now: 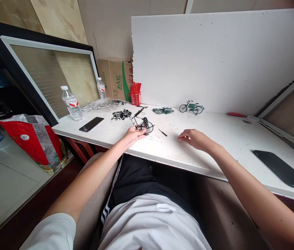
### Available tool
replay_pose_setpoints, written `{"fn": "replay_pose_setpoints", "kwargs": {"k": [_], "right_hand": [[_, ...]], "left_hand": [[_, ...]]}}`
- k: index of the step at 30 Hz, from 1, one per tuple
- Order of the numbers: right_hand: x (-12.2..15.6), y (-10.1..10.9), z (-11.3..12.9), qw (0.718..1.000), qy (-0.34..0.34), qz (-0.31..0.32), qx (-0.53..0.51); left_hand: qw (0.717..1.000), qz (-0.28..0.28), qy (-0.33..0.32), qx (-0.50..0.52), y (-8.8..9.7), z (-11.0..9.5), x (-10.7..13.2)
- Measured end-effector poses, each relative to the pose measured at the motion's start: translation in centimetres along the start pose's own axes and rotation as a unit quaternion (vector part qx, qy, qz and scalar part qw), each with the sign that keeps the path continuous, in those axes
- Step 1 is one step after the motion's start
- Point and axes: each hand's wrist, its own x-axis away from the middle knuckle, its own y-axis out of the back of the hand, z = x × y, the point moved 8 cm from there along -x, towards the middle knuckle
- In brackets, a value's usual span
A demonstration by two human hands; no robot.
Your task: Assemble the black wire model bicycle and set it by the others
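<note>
Black wire and thin metal make up the model bicycle at the centre of my view: one spoked wheel is fitted low at its right, a small dark saddle sits above it, and a slim frame bar slants up and to the left. It stands on the white table, near the front edge and just left of centre. My left hand is closed on it, with the fingertips pinched on the lower frame beside the wheel and the wrist resting at the table edge. My right hand lies palm down on the table to the right, well apart from the bicycle, its fingers loosely bent and their tips at the surface; I cannot tell whether they pinch any small part. Between the hands lies a short dark pin-like tool. Behind the bicycle are a heap of black parts, a green bicycle lying flat and a green bicycle standing upright before a white foam board. To the left are a dark phone, a water bottle and a red carton.
</note>
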Motion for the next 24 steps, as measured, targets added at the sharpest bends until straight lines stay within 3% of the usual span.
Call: {"fn": "replay_pose_setpoints", "kwargs": {"k": [5, 13, 20, 24], "right_hand": [[1.8, -0.3, 1.8, 0.994, 0.081, -0.06, -0.033], [1.7, -2.0, 1.7, 0.997, 0.02, -0.071, 0.026], [3.0, -2.1, 4.5, 0.987, 0.101, -0.07, 0.1], [3.4, -2.7, 5.6, 0.98, 0.111, -0.077, 0.148]], "left_hand": [[1.0, 0.002, -0.005, 0.004, 0.1, 0.2, -0.1], [0.998, 0.052, -0.013, -0.024, -0.5, 0.2, 0.0], [0.996, 0.056, -0.017, -0.061, -0.7, 0.5, 0.0], [0.993, 0.072, -0.02, -0.087, -0.9, 0.6, 0.2]]}}
